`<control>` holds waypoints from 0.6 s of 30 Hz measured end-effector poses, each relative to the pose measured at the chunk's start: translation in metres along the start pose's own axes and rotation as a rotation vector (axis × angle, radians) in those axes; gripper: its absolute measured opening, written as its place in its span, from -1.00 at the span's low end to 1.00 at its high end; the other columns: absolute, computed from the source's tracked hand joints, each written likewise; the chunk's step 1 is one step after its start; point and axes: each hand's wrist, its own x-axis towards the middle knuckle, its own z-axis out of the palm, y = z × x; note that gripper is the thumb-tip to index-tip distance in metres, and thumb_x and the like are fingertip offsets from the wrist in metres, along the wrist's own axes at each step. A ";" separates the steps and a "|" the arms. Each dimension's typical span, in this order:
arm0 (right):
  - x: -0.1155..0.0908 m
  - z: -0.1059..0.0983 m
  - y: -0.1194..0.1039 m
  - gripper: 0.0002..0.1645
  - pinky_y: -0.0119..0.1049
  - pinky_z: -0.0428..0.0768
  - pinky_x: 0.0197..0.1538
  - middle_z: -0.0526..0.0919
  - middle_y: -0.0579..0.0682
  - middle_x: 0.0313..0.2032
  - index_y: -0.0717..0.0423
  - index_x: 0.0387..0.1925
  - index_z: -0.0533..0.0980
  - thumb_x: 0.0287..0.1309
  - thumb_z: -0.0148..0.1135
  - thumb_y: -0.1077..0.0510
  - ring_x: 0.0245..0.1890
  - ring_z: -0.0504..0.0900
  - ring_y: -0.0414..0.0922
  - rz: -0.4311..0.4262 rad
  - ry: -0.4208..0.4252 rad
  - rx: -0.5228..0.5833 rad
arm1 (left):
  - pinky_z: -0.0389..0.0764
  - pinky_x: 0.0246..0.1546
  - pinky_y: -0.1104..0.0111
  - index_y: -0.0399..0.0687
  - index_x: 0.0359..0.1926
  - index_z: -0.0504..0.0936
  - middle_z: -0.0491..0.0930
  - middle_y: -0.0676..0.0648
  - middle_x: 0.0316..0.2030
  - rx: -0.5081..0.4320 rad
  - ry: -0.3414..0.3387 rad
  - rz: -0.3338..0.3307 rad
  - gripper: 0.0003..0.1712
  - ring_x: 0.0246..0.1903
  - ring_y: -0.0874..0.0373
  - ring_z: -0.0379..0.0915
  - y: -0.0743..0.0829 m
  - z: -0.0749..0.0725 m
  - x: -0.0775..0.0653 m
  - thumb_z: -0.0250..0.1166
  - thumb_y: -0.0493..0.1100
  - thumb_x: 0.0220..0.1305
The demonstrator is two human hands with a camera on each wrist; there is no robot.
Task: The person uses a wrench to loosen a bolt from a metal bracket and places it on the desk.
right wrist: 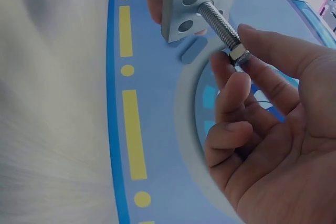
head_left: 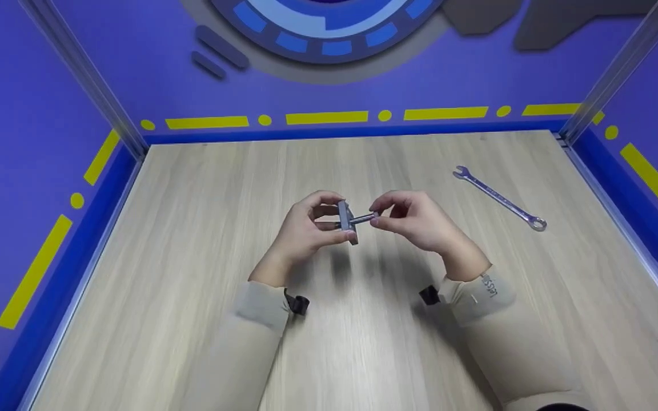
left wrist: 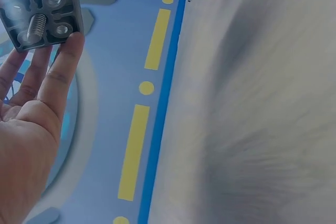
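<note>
My left hand (head_left: pixel 301 229) grips a square grey metal plate (head_left: pixel 345 220) by its edges, above the table. In the right wrist view the plate has a smooth face with several round holes, and a threaded bolt (right wrist: pixel 220 24) runs through its middle. My right hand (head_left: pixel 417 222) pinches the hex end (right wrist: pixel 239 54) of the bolt between thumb and fingers; whether that end is a head or a nut I cannot tell. The left wrist view shows the plate's ribbed back, where the bolt's threaded tip (left wrist: pixel 37 27) sticks out.
A combination wrench (head_left: pixel 500 198) lies on the wooden table (head_left: pixel 203 228), to the right of and beyond my right hand. Blue panels with yellow marks (head_left: pixel 326 117) stand along the back and both sides, with metal posts (head_left: pixel 620 68) at the corners.
</note>
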 end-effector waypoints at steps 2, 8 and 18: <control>0.001 0.003 0.003 -0.80 -0.42 0.47 -0.41 0.67 -0.03 -0.39 0.06 -0.02 0.81 0.36 0.59 0.19 -0.42 0.52 -0.18 -0.022 0.013 -0.013 | 0.92 0.20 0.13 -0.12 0.33 0.65 0.65 -0.16 0.28 0.011 0.006 0.010 -0.23 0.26 -0.16 0.78 -0.002 -0.001 0.001 0.77 -0.32 0.12; 0.004 0.012 0.008 -0.78 -0.46 0.48 -0.29 0.76 0.05 -0.12 0.13 -0.15 0.80 0.25 0.55 0.44 -0.31 0.54 -0.17 -0.146 0.058 0.010 | 0.91 0.13 0.25 -0.27 0.34 0.62 0.65 -0.14 0.25 -0.014 0.014 0.026 -0.24 0.28 -0.07 0.71 -0.007 -0.001 0.003 0.72 -0.40 0.13; 0.007 0.008 0.014 -0.55 -0.42 0.64 -0.26 0.84 0.05 0.07 0.03 0.27 0.74 0.42 0.58 0.10 -0.25 0.72 -0.06 -0.010 -0.009 0.020 | 0.88 0.27 0.10 -0.32 0.36 0.59 0.65 -0.12 0.18 -0.058 0.030 0.046 -0.23 0.23 0.00 0.68 -0.015 -0.001 0.006 0.69 -0.47 0.14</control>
